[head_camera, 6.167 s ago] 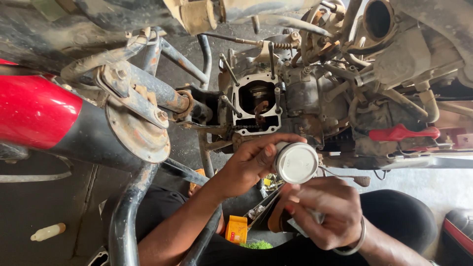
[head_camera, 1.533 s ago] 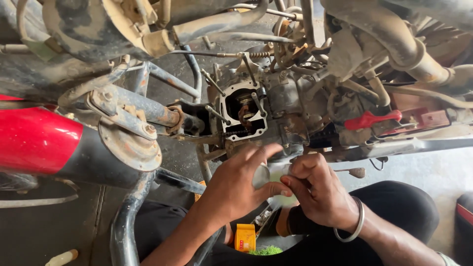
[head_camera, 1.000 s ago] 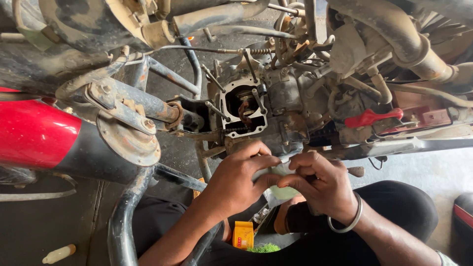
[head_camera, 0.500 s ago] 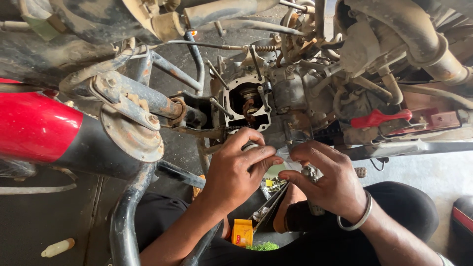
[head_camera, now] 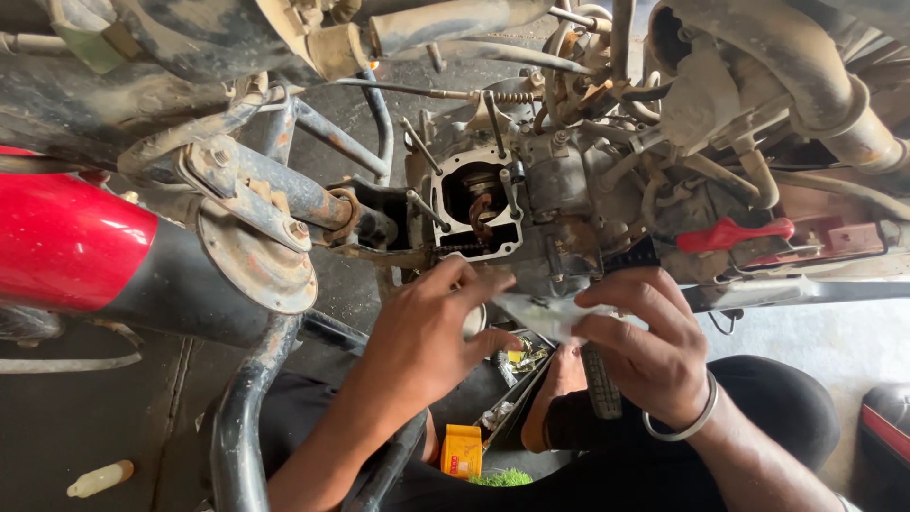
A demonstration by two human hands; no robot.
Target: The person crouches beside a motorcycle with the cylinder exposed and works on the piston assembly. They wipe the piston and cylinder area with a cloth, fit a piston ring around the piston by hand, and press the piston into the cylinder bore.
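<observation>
Both hands dropped slightly; left hand and right hand fingers grasp clear packet.

Both forearms enter from the 6 o'clock edge and converge toward frame centre. The left hand sits at roughly 8 o'clock of centre, back of hand facing the camera, wrist slightly flexed, forearm running down toward 7 o'clock. Its fingers extend toward 2 o'clock, thumb curled beneath toward 3 o'clock. The right hand sits at 4 o'clock of centre, knuckles up, fingers curled inward toward 9 o'clock in a pinch. A metal bangle encircles the right wrist. The fingertips of both hands nearly meet.
</observation>
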